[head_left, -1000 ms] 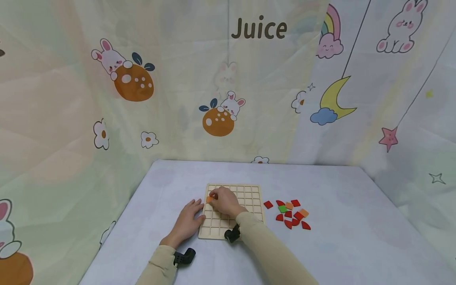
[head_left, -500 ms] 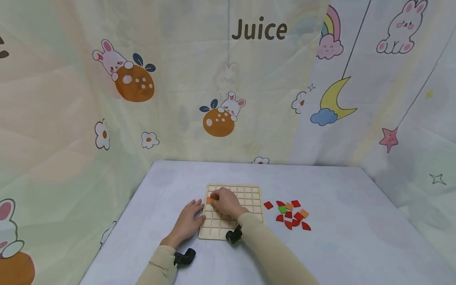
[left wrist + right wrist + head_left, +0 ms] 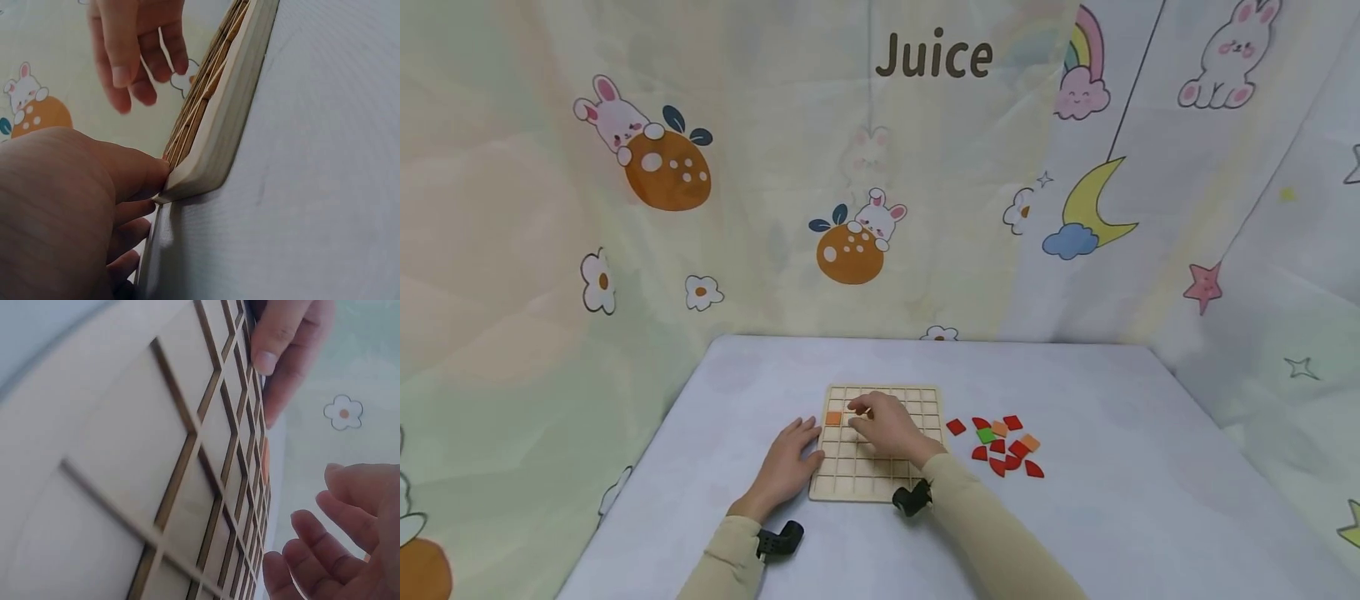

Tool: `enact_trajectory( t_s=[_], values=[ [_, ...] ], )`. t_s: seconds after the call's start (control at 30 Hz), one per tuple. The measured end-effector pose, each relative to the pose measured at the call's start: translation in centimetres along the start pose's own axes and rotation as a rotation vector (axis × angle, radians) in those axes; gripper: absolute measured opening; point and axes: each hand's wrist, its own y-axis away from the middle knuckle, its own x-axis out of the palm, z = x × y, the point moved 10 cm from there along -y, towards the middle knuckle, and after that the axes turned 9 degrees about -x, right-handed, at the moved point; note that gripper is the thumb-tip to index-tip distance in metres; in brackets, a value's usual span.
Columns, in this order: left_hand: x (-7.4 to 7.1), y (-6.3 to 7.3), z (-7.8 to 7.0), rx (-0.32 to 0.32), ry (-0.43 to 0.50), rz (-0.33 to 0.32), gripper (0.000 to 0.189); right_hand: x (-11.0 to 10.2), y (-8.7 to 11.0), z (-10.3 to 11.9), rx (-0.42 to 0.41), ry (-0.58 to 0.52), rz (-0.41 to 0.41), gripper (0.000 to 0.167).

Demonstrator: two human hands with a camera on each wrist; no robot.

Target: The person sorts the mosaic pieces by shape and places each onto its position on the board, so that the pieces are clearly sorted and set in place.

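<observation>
A wooden grid board (image 3: 842, 487) lies on the table with an orange square tile (image 3: 834, 418) in a cell at its left edge, second row from the back. Just right of that tile, my right hand (image 3: 889, 427) hovers over the board, fingers spread and loosely bent, holding nothing. The right wrist view also shows its fingers (image 3: 319, 540) apart from the grid. My left hand (image 3: 782, 468) rests along the board's left side, fingers extended. In the left wrist view its thumb (image 3: 140, 170) touches the board's corner.
Right of the board lies a loose group of pieces: red quarter-rounds (image 3: 1033, 469), red squares (image 3: 956, 427), orange squares (image 3: 1030, 442) and a green square (image 3: 986, 435). A printed cloth backdrop (image 3: 775, 250) stands behind the table (image 3: 1120, 500).
My right hand has let go of the orange tile and drawn back to the right, its fingers opening. The tile stays in its cell. My left hand keeps its place beside the board.
</observation>
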Motion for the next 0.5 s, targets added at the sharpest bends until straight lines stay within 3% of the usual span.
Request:
enact_trajectory(
  t_s=[0.5],
  values=[
    [0.0, 0.0, 0.0, -0.021, 0.014, -0.012, 0.046, -2.0, 3.3, -2.2, 0.037, 0.04, -0.048, 0.028]
  ],
)
